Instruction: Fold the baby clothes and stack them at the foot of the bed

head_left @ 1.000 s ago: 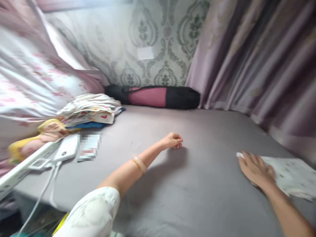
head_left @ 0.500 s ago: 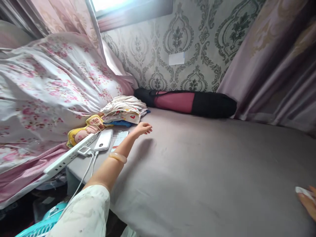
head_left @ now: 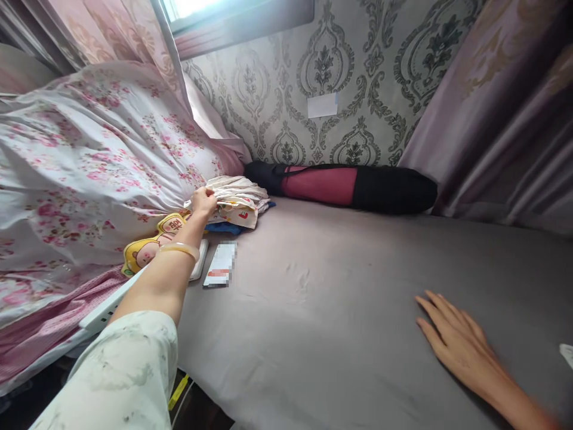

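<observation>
At the far left of the bed, my left hand, with a pale bangle on the forearm, has its fingers closed on the left edge of a piece of clothing in a stack of folded clothes. The stack is cream and patterned, with blue cloth at the bottom. My right hand is over the grey sheet on the right, fingers stretched out and holding nothing. A small white thing lies at the right edge, cut off by the frame.
A phone lies on the grey bed sheet, beside a white power bank partly behind my left arm. A yellow cartoon cushion and a power strip line the left side. A long black and red bag rests along the wall.
My left hand has moved left from above the sheet onto the clothes and closed on one. My right hand has come in from the right edge, without the white thing it held before.
</observation>
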Available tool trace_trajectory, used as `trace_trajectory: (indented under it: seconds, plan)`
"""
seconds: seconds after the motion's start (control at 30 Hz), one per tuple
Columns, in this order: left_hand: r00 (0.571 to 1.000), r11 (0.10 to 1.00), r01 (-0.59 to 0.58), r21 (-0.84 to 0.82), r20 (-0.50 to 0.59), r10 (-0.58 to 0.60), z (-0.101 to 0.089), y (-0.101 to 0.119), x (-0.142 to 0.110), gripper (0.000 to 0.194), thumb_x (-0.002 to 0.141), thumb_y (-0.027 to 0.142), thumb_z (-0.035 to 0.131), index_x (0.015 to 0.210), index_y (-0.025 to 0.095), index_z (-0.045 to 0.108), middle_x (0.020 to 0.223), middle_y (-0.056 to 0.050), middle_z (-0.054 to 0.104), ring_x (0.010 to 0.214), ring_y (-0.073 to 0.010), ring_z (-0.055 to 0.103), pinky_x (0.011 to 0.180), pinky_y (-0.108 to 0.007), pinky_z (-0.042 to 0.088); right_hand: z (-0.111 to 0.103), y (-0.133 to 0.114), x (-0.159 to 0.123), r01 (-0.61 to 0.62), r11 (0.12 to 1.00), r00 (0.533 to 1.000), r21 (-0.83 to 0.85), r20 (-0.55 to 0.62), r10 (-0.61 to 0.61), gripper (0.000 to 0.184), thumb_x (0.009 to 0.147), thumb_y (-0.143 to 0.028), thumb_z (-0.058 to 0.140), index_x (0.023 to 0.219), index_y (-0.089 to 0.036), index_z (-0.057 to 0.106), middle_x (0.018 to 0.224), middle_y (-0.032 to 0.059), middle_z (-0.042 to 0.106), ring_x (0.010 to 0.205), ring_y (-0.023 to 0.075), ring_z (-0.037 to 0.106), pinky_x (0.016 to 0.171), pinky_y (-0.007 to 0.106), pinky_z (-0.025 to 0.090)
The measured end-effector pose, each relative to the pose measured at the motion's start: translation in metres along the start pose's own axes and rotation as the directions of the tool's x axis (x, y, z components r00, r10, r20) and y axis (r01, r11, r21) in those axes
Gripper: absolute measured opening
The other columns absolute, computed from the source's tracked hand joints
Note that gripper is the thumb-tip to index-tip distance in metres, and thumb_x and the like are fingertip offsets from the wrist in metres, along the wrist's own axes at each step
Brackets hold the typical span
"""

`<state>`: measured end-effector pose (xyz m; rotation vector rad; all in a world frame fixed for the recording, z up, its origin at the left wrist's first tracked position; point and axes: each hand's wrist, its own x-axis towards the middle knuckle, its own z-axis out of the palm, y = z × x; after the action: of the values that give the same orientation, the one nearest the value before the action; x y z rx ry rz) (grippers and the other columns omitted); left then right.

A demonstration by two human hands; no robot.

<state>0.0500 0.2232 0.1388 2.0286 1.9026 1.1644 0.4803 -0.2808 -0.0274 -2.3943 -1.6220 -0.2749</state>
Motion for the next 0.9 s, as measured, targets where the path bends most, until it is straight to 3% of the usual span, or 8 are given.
trace_trajectory:
  seconds: [0.13, 0.27, 0.37, 0.53, 0.63, 0.77, 0.9]
  plan:
    - [0.999, 0.975, -0.039, 0.22, 0.028, 0.033, -0.011, -0.006, 0.019, 0.023, 0.073, 0.016, 0.06, 0.095, 0.011, 0.063, 0.105, -0.015, 0.067, 0.11, -0.0302, 0.055, 0.099, -0.042, 0.038, 0.002, -0.035, 0.012, 0.021, 1.0, 0.999, 0.017, 0.038, -0.022, 0.06, 0.095, -0.047, 0.022, 0.137, -0.017, 0.053, 0.149, 0.011, 0.045, 0.141, 0.0281, 0.036, 0.114, 0.051, 0.031]
    - [0.994, 0.94, 0.01, 0.342, 0.1, -0.047, -0.017, -0.008, 0.021, 0.02, 0.068, 0.026, 0.073, 0.08, 0.016, 0.06, 0.101, -0.015, 0.066, 0.116, -0.0381, 0.046, 0.098, -0.05, 0.035, 0.009, -0.04, 0.014, -0.009, 0.999, 0.999, 0.037, 0.05, 0.008, 0.061, 0.097, -0.045, 0.017, 0.138, -0.016, 0.052, 0.148, 0.0107, 0.047, 0.14, 0.0268, 0.038, 0.115, 0.05, 0.03]
    - [0.994, 0.929, 0.001, 0.37, 0.099, -0.04, -0.019, -0.011, 0.017, 0.023, 0.068, 0.028, 0.075, 0.068, 0.017, 0.055, 0.083, -0.009, 0.062, 0.114, -0.0352, 0.043, 0.098, -0.05, 0.031, 0.01, -0.04, 0.013, -0.008, 0.999, 0.999, 0.031, 0.036, 0.007, 0.061, 0.097, -0.044, 0.016, 0.138, -0.016, 0.052, 0.148, 0.0107, 0.047, 0.139, 0.0266, 0.038, 0.115, 0.05, 0.029]
    - [0.996, 0.946, -0.048, 0.322, 0.082, 0.023, -0.022, -0.009, 0.009, 0.037, 0.068, 0.03, 0.077, 0.054, 0.016, 0.046, 0.055, -0.002, 0.038, 0.106, -0.0304, 0.04, 0.101, -0.051, 0.024, 0.007, -0.043, 0.013, 0.002, 1.0, 1.0, 0.018, 0.025, -0.002, 0.058, 0.098, -0.042, 0.018, 0.137, -0.017, 0.053, 0.147, 0.0106, 0.048, 0.138, 0.0264, 0.04, 0.115, 0.049, 0.03]
    - [0.995, 0.932, -0.093, 0.349, 0.058, 0.077, -0.028, 0.005, 0.005, 0.03, 0.075, 0.028, 0.071, 0.057, 0.016, 0.049, 0.059, -0.003, 0.042, 0.106, -0.0306, 0.041, 0.101, -0.051, 0.024, 0.005, -0.045, 0.013, -0.004, 1.0, 0.999, 0.008, 0.034, 0.004, 0.059, 0.098, -0.042, 0.017, 0.138, -0.016, 0.052, 0.148, 0.0101, 0.047, 0.139, 0.0262, 0.039, 0.115, 0.05, 0.029]
    - [0.981, 0.927, -0.185, 0.328, 0.006, 0.194, -0.037, 0.036, 0.004, 0.014, 0.08, 0.027, 0.065, 0.075, 0.015, 0.061, 0.083, -0.006, 0.056, 0.11, -0.0308, 0.043, 0.101, -0.052, 0.027, 0.005, -0.047, 0.013, -0.013, 1.0, 0.999, 0.0, 0.034, 0.013, 0.059, 0.098, -0.041, 0.017, 0.138, -0.016, 0.053, 0.148, 0.0103, 0.047, 0.139, 0.026, 0.038, 0.115, 0.05, 0.029]
    - [0.973, 0.966, -0.22, 0.137, -0.032, 0.227, -0.037, 0.071, 0.007, 0.014, 0.085, 0.028, 0.062, 0.089, 0.015, 0.065, 0.082, -0.003, 0.06, 0.091, -0.0207, 0.05, 0.099, -0.043, 0.034, 0.003, -0.049, 0.013, -0.026, 1.0, 0.999, 0.005, 0.035, 0.026, 0.057, 0.098, -0.04, 0.018, 0.138, -0.018, 0.053, 0.148, 0.0093, 0.047, 0.139, 0.0253, 0.038, 0.115, 0.049, 0.029]
